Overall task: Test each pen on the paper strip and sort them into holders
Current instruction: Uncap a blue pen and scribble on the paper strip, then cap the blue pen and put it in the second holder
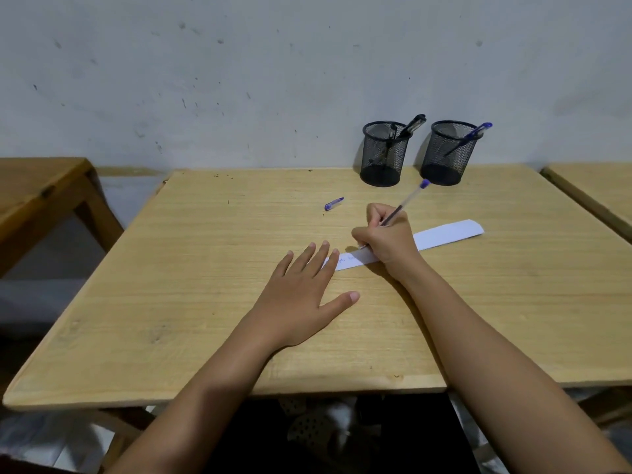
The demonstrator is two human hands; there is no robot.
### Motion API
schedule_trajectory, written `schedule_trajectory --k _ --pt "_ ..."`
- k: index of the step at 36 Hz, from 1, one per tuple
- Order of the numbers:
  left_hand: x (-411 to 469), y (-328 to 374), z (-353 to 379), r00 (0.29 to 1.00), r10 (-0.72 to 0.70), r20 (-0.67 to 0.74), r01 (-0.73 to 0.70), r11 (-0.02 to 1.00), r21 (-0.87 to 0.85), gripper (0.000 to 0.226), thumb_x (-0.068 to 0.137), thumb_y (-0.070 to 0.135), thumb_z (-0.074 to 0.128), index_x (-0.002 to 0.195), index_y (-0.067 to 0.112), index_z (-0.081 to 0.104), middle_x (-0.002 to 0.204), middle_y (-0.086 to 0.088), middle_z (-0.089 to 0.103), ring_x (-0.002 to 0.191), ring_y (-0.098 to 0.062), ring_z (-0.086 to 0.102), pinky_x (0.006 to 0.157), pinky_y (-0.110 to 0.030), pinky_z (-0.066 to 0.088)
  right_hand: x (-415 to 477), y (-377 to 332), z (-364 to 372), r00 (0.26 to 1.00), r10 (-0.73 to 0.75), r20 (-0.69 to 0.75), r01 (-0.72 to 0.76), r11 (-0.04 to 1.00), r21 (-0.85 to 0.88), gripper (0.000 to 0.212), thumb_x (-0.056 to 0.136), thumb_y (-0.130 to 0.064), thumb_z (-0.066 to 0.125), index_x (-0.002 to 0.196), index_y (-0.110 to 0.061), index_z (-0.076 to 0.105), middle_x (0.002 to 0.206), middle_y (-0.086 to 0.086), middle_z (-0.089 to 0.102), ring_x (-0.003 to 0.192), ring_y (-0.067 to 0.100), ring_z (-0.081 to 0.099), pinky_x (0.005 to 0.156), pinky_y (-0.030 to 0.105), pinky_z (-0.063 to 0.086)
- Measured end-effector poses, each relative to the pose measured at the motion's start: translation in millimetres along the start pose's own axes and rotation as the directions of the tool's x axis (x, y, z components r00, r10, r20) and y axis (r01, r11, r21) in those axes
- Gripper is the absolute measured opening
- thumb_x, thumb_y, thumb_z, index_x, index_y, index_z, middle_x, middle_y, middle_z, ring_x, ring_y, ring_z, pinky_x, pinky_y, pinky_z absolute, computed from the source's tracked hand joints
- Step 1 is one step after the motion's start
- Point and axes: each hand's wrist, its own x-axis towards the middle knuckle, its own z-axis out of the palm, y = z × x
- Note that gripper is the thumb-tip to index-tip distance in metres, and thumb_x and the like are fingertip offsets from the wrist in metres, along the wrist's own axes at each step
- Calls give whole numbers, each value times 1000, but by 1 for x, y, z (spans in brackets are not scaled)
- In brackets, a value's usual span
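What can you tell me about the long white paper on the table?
The paper strip is a long, narrow band of white paper lying flat and slanted on the wooden table. Its far end is cut at an angle. Faint blue marks show near its near end. The left hand pins that end with its fingertips, and the right hand rests across its middle, pressing a blue pen to it.
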Motion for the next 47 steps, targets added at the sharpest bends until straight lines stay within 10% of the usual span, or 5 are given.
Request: schedule_trajectory --k 22,28,33,39,47 --pt "5 0 -35 996 -64 -62 27 882 -471 72 88 63 31 149 26 19 157 18 8 141 6 4 113 -20 10 0 -14 -23 945 273 -177 -67 695 715 10 80 0 65 90 -3 65 89 9 69 88 15 66 85 22 55" --pt "58 3 -72 995 -76 -72 42 920 -391 46 95 42 45 135 18 43 137 0 44 122 -14 44 93 -24 33 7 -24 -31 949 295 -113 -105 633 767 4 84 5 58 86 5 62 85 14 65 81 16 64 79 18 55" --pt "118 -11 -52 984 -166 -63 144 952 -269 27 93 35 50 81 11 43 94 -6 45 89 -27 50 71 -31 35 20 -29 -45 957 275 -97 -105 634 766 8 85 7 56 81 4 62 80 13 66 71 11 68 76 17 56" --pt "145 -25 -32 967 -191 -169 143 956 -257 30 91 29 55 109 6 60 106 -6 47 105 -24 47 87 -32 42 34 -29 -57 962 260 -82 -112 651 751 7 85 8 56 82 5 61 83 14 66 66 9 69 68 14 56" --pt "145 -22 -33 962 -170 -213 60 896 -441 11 87 18 62 93 9 65 91 -1 54 82 -13 50 68 -21 37 39 -25 -60 969 246 -37 -155 715 681 4 82 5 61 84 4 64 85 15 69 66 10 68 65 14 55"
